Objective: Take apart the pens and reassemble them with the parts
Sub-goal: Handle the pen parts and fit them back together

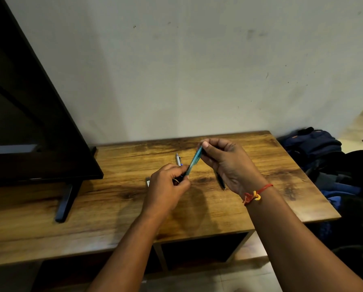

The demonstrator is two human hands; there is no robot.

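While pinching the blue pen (pixel 194 162), left hand (pixel 165 190) low, right hand (pixel 227 163) high.

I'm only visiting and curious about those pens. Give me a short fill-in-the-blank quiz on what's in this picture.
The held pen, gripped at its ends by the left hand and the right hand, is ____.
The far pen, lying on the table beyond the left hand, is mostly ____.
The black pen lies on the table below the ____ hand.
The television stands at the table's ____ end.
Missing words: blue; white; right; left.
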